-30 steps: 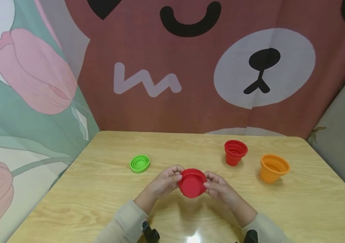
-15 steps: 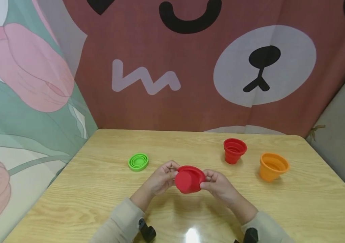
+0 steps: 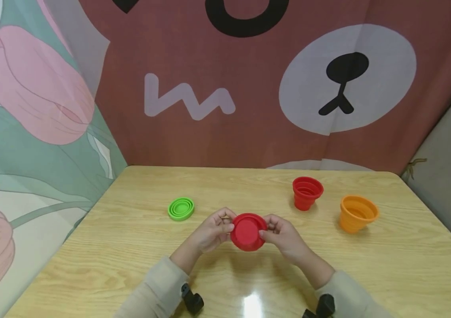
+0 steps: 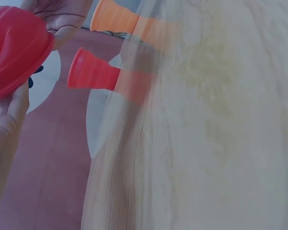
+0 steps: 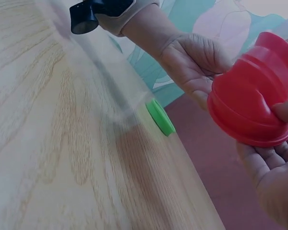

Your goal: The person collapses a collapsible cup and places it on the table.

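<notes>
A red collapsible cup (image 3: 248, 232) is held above the table between both hands, its round base turned toward the head camera. My left hand (image 3: 211, 232) pinches its left edge, thumb in front and fingers behind. On the opposite edge, my right hand (image 3: 285, 237) grips it, the thumb pressing the wall. The right wrist view shows the same red cup (image 5: 252, 93) partly extended, with its side dented and the base end bent over. Folds also cross the red cup's wall (image 4: 14, 48) in the left wrist view, where part of it is cut off.
Left of the hands lies a flattened green collapsible cup (image 3: 181, 209). Toward the back right stand another red cup (image 3: 307, 193), extended, and an orange one (image 3: 357, 214). The wooden table (image 3: 102, 251) ends at a printed cloth backdrop (image 3: 193, 141).
Half a second ago the held cup's base was skewed to the left; now it sits nearer the middle of the rim. The right hand has shifted slightly upward. The other cups stay put.
</notes>
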`<action>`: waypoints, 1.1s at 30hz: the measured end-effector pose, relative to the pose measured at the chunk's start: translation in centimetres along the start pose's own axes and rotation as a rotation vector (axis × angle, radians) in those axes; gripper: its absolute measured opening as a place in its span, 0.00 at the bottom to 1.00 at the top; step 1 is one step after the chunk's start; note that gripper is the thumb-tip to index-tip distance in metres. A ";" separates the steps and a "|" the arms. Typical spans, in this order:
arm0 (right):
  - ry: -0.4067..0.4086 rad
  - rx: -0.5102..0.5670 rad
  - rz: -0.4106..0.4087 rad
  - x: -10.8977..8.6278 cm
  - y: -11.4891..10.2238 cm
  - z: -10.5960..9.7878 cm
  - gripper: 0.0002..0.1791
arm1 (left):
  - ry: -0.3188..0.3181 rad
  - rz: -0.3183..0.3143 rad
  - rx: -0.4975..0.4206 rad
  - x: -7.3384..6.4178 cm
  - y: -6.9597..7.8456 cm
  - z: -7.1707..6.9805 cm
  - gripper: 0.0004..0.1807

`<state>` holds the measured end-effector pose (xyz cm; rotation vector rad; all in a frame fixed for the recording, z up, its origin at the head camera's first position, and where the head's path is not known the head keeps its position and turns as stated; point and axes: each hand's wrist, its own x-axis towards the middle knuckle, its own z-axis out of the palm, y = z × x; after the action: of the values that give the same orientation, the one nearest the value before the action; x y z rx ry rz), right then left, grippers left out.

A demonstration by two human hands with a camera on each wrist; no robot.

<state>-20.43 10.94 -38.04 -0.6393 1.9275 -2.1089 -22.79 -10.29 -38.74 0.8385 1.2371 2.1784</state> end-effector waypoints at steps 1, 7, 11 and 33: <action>-0.001 -0.016 0.004 0.1 0.0 0.0 0.11 | -0.010 -0.016 0.000 0.0 0.1 0.0 0.12; -0.087 -0.072 0.035 0.1 0.1 -0.5 0.13 | -0.076 -0.126 0.012 0.0 0.5 0.0 0.20; -0.093 -0.054 0.055 0.2 0.3 -0.8 0.10 | -0.079 -0.149 0.046 0.3 0.7 0.1 0.31; -0.213 0.482 -0.022 0.0 0.1 -1.1 0.19 | 0.226 -0.010 0.118 0.9 1.0 0.4 0.23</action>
<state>-20.98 11.95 -38.16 -0.7391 1.2412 -2.2890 -23.28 -9.91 -37.48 0.6424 1.4880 2.2575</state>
